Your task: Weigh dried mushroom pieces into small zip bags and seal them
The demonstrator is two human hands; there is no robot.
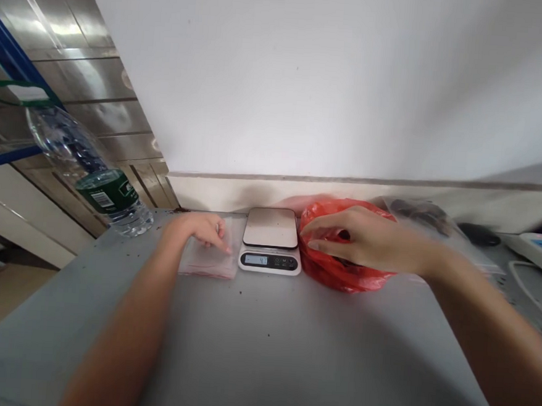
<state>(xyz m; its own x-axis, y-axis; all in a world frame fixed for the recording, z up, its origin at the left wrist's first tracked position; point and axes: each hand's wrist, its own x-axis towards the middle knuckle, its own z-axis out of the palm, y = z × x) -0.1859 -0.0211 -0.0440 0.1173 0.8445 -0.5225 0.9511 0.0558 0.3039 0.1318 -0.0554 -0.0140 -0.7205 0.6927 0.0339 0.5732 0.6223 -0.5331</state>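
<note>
My left hand (204, 229) rests over a stack of clear zip bags (208, 263), its index finger stretched out and the other fingers loosely curled. No bag is visibly gripped by it. To the right of the bags stands a small digital scale (271, 229), its display lit and nothing on its plate; the figure looks like 4.7. Above a red plastic bag (353, 280) my right hand (366, 237) is held with thumb and fingers apart, nothing seen between them. Dark contents show a little inside the red bag, mostly hidden by the hand.
A large clear bottle (109, 192) with a green label and handle stands at the table's left edge. Behind my right hand lies a clear bag with dark contents (428, 217). A dark mouse-like object (478, 234) and a white power strip (541, 250) with cables are farther right. A white wall (335, 77) rises behind.
</note>
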